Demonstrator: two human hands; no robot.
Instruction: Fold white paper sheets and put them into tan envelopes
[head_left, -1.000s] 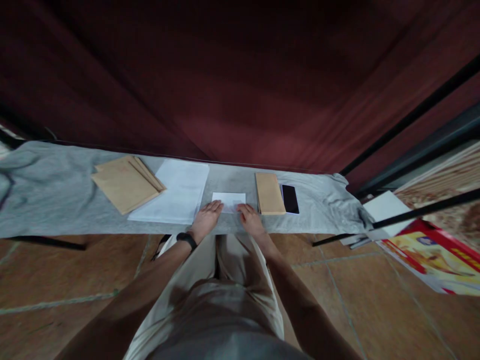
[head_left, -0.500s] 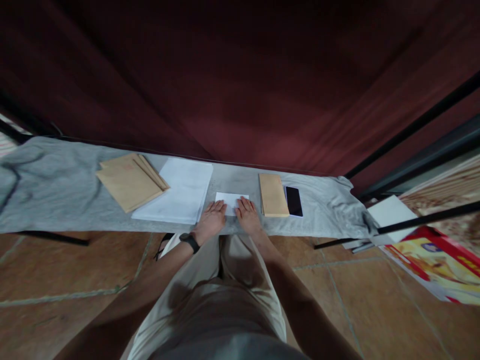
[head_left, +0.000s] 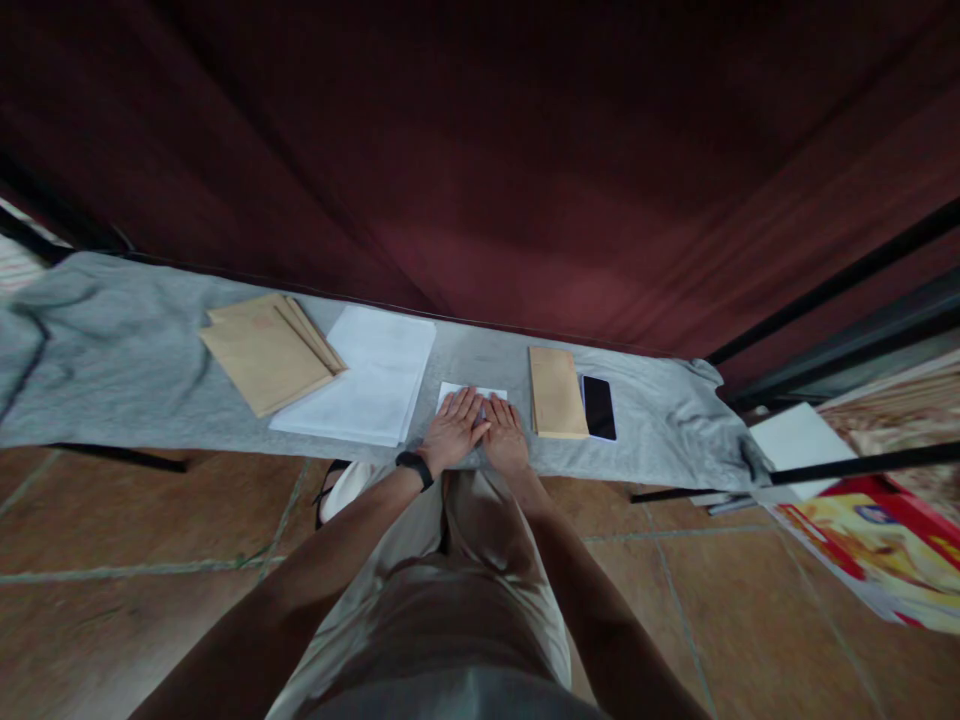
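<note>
There are two hands [head_left: 450, 432], one slip [head_left: 448, 389], one phone [head_left: 599, 408], two envelope piles [head_left: 266, 357].

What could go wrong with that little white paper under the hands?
The small white paper might slip or crease crookedly, since the left hand and right hand press it flat on soft gray cloth.

The cloth is rumpled at its ends, so a tug could perhaps drag everything lying on it.

A sideways bump of the right hand might push the nearby brown envelopes into the phone.

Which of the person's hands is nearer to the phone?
Right. The right hand rests on the small white paper, with the brown envelopes between it and the phone. The left hand is farther off, beyond the right hand.
</note>
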